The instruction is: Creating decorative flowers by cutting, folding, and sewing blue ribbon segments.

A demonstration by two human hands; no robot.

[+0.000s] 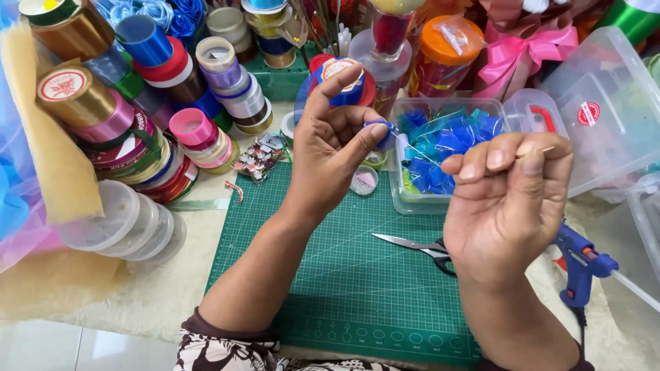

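Here the left hand (330, 148) pinches a small blue ribbon piece (382, 130) between its fingers; the right hand (505, 206) pinches a needle (546, 149), thread (425, 159) taut between. Keeping the thread taut over the green cutting mat (344, 275) likely prevents tangles.

Green cutting mat (344, 275) mostly free between forearms; scissors (412, 246) lie mid-mat; ribbon spools (158, 103) crowd left, plastic box (440, 158) behind, glue gun (581, 264) right

We see a round red-and-white label (62, 85) capping a gold ribbon spool at left, and a small red sticker (588, 113) on the clear plastic lid at right.
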